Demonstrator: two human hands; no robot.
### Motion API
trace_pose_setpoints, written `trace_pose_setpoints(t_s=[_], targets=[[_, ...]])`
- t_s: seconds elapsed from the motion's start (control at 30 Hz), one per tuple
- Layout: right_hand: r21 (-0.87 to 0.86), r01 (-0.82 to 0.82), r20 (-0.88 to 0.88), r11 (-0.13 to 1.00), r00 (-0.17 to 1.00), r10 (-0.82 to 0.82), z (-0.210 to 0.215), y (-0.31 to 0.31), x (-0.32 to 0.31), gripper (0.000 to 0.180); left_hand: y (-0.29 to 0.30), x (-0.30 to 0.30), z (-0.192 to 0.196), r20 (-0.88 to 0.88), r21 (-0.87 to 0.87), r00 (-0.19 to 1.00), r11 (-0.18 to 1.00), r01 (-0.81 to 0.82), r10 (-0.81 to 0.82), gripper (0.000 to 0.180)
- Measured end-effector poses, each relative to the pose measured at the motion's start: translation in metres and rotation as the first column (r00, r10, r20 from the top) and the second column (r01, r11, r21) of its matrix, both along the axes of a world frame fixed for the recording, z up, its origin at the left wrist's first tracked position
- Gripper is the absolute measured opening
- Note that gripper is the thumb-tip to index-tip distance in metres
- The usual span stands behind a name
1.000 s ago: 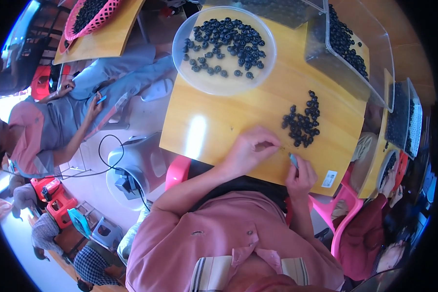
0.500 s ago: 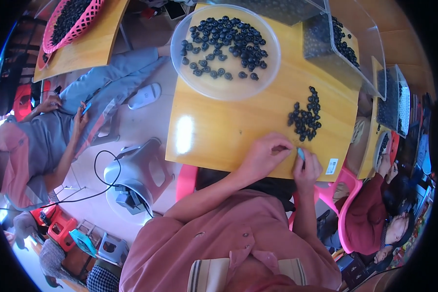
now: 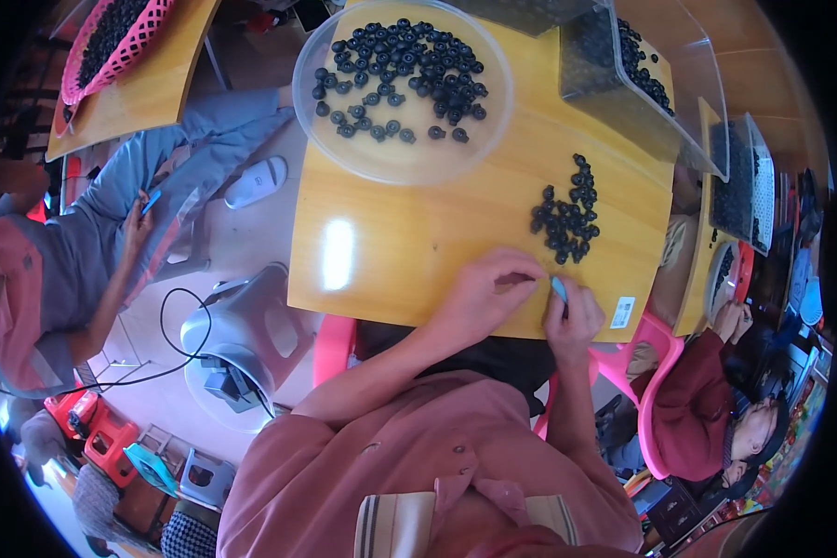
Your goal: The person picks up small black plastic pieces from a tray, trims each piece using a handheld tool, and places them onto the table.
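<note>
Above the near edge of the yellow table (image 3: 391, 242), my left hand (image 3: 488, 293) is closed in a pinch, thumb against forefinger. Whatever lies between those fingertips is too small or hidden to make out. Close beside it, my right hand (image 3: 575, 316) is closed around a slim light-blue tool (image 3: 559, 289), its end poking up past the fingers toward the left fingertips. Just beyond both hands lies a loose heap of small black round parts (image 3: 564, 223). Farther off stands a round clear shallow tub (image 3: 353, 166) with many similar black parts spread inside.
Clear plastic bins (image 3: 591, 102) with black parts stand at the far right. To the left, a person (image 3: 37, 288) holds a blue tool near a pink basket (image 3: 126, 56) on another table. A grey stool (image 3: 251, 316) and pink chair (image 3: 656, 391) flank me; another person (image 3: 688, 400) sits right.
The whole view has shifted a little, so the table sits farther left and higher. My hands keep the same pinch and grip. The person at left has raised one hand away from the lap.
</note>
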State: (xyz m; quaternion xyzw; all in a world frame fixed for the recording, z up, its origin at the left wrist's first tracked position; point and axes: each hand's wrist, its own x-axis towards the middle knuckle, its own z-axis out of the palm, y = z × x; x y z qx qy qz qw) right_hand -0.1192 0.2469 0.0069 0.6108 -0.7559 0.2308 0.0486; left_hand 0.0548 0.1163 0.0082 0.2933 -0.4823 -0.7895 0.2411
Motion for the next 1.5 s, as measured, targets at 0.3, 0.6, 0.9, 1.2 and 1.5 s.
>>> trace_pose_setpoints(t_s=[0.3,0.6,0.9,1.2,1.5], targets=[[-0.016,-0.005,0.043,1.0,0.999,0.005,0.003,-0.0018,-0.0003,0.019,-0.0055,0.0007,-0.0001,0.051,-0.099,0.998,0.994,-0.035,0.04,0.018],[-0.052,-0.038,0.069,0.998,0.997,0.042,0.0007,-0.002,-0.0034,0.023,-0.007,-0.0006,0.0032,0.133,-0.201,0.99,0.979,-0.022,0.049,0.016],[-0.077,-0.044,0.054,0.996,0.997,0.048,-0.0018,-0.0015,-0.0036,0.021,-0.0092,0.0002,0.0034,0.148,-0.236,0.989,0.972,0.018,0.017,0.018],[-0.062,-0.035,0.063,0.997,0.997,0.039,-0.001,-0.0012,-0.0025,0.023,-0.0079,0.0,0.0023,0.175,-0.284,0.984,0.958,0.036,0.015,0.019],[-0.071,-0.034,0.058,0.997,0.998,0.038,-0.0008,-0.0023,-0.0022,0.024,-0.0086,-0.001,0.0063,0.161,-0.316,0.986,0.949,0.001,0.052,0.015]])
